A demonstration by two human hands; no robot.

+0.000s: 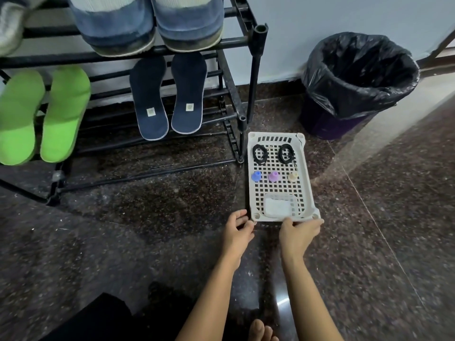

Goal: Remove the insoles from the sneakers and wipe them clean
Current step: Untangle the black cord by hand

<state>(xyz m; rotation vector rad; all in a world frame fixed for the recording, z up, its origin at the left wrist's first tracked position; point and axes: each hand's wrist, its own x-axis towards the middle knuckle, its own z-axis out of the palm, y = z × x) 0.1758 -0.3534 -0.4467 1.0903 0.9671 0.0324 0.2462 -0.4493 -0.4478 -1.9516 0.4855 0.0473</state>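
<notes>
Our right hand (299,230) grips the white basket's (307,173) near rim, our left hand (237,226) curls loosely empty at its corner, and the navy insoles (149,99) stand heel-down on the shoe rack (256,70), far up-left, nearer the left.

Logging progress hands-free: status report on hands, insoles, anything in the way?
Right hand grips white basket at near rim; left hand at its corner, contact unclear. Green insoles, navy insoles lean on shoe rack. Nothing blocking seen.

Bare floor (147,230) left of basket (309,183); shoe rack (256,70), bin (357,82) crowd far side
</notes>
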